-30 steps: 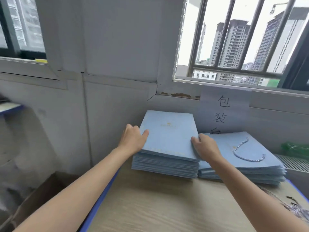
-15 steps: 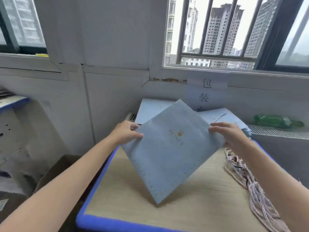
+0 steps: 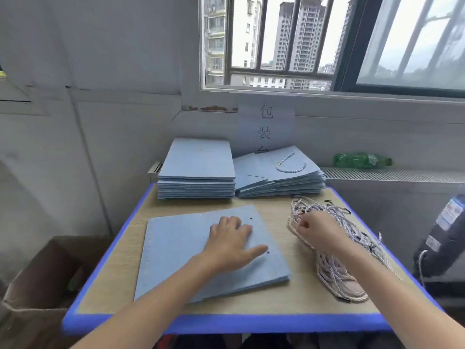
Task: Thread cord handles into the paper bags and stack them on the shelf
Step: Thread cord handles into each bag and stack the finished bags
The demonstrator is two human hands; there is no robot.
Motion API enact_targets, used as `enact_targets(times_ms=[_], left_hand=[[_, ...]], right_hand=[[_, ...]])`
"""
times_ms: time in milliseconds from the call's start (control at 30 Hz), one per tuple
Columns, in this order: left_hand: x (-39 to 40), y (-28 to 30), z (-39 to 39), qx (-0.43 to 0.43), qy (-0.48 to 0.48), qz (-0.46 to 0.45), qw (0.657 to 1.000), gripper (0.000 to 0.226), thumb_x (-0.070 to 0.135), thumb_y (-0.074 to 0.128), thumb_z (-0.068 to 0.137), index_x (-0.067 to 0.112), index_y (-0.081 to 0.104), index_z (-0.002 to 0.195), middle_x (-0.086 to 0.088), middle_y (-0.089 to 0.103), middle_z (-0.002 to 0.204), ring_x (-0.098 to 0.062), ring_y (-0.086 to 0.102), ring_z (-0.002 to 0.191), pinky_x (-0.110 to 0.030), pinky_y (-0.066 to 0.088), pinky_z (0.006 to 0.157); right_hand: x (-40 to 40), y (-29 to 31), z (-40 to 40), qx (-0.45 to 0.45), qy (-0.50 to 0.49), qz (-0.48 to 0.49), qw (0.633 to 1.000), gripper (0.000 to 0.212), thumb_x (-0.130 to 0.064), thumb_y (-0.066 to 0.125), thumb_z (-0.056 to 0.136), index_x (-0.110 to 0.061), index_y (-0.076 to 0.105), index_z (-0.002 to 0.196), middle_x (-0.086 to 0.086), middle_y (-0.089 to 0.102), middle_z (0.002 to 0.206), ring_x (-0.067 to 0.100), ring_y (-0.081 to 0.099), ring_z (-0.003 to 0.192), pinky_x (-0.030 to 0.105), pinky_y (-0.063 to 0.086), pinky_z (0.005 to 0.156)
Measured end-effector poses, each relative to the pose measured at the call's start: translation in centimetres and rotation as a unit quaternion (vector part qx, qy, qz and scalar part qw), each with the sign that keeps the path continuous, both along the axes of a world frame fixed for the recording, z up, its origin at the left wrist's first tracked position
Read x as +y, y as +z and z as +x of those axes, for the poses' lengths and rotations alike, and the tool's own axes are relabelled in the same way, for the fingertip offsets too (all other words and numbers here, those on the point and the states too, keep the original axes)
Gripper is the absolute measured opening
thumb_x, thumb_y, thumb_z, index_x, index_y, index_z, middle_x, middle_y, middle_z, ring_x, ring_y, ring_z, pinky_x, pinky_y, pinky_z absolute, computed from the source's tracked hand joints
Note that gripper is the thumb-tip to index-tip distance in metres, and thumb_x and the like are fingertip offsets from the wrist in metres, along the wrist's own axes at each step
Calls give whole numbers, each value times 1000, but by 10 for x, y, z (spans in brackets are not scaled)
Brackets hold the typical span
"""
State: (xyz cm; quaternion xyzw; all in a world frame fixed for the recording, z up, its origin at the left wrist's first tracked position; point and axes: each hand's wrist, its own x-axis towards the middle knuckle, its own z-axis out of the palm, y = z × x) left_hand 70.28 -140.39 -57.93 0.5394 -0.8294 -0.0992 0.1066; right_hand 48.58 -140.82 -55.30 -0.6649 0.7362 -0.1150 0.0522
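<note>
A flat blue paper bag [image 3: 201, 253] lies on the wooden table [image 3: 297, 298], near its front edge, two small punched holes showing along its right side. The left hand [image 3: 231, 244] rests palm-down on that bag, fingers spread and fairly straight, thumb stretched toward the nearer hole, pressing and gripping nothing. Over to the right, the right hand [image 3: 318, 231] sits on top of a tangled bundle of cords [image 3: 337, 270], twisted white and pale purple strands that trail toward the table's front right corner. Its fingers are curled down into the strands near the top of the bundle, and it looks to be pinching cord, though exactly which strand is hard to make out. At the back of the table, a neat stack of plain bags [image 3: 196, 170] stands on the left, touching or just beside a looser stack of finished bags [image 3: 276, 175] on the right, whose top bag shows a looped cord handle [image 3: 290, 166]. A paper sign [image 3: 265, 127] hangs on the wall behind them. A green bottle [image 3: 359, 160] lies on its side on the ledge under the window [image 3: 327, 41], and a cardboard box [image 3: 37, 285] stands on the floor to the left of the table.
</note>
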Motion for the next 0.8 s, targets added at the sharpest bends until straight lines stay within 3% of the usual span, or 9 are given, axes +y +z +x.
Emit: enact_targets(times_ms=[100,200,333,433,533,633,700,800], left_hand=[[8,-11,-3,6,-7,3,1000,74,71,44,82,26,36,140,-2,25,147,-18,16,137,-33,8,114],[10,-10,4,42,-30,18,999,72,64,50,85,27,33,144,2,20,153,-13,11,140,-27,5,115],[6,-5,32,69,-72,76,992,69,54,58,86,31,32,145,11,15,155,-6,7,142,-26,3,117],[-9,-3,58,60,-92,100,989,66,54,64,82,35,39,141,13,21,153,-6,15,141,-29,9,118],[-24,-3,68,59,-47,63,995,46,56,61,83,33,57,122,12,42,134,-6,33,129,-31,24,112],[-39,-2,56,89,35,-30,995,29,49,57,87,22,64,98,5,50,101,-14,46,109,-32,38,96],[-44,-4,43,111,28,-48,992,33,49,61,85,20,61,102,5,48,95,-11,48,97,-26,40,88],[-47,-16,26,152,-42,-48,986,47,61,63,75,25,59,105,8,47,93,-5,46,90,-22,41,83]], right_hand=[[1,-10,1,72,-8,2,997,28,-38,51,92,-13,64,86,5,58,97,25,60,90,32,43,72],[-7,-18,12,78,-8,-48,996,24,-30,49,94,-15,65,102,5,50,107,30,59,96,36,44,76],[-22,-29,41,-15,52,-61,997,23,-15,47,93,-16,67,105,5,53,109,30,58,99,35,45,79],[-31,-36,59,-112,132,-89,981,20,-6,54,85,-13,71,92,3,59,98,22,58,88,29,43,75],[-33,-40,67,-200,189,-86,957,20,1,58,76,-13,72,75,-3,56,81,5,49,66,22,36,67],[-30,-38,70,-253,220,-64,940,18,-11,54,67,-24,67,64,-7,56,78,1,51,65,12,35,63],[-29,-36,69,-254,242,-53,935,16,-15,54,66,-25,66,67,-6,57,81,2,53,69,9,37,63],[-31,-36,64,-241,256,-60,934,22,1,60,72,-20,63,75,-6,56,80,2,52,71,8,38,63]])
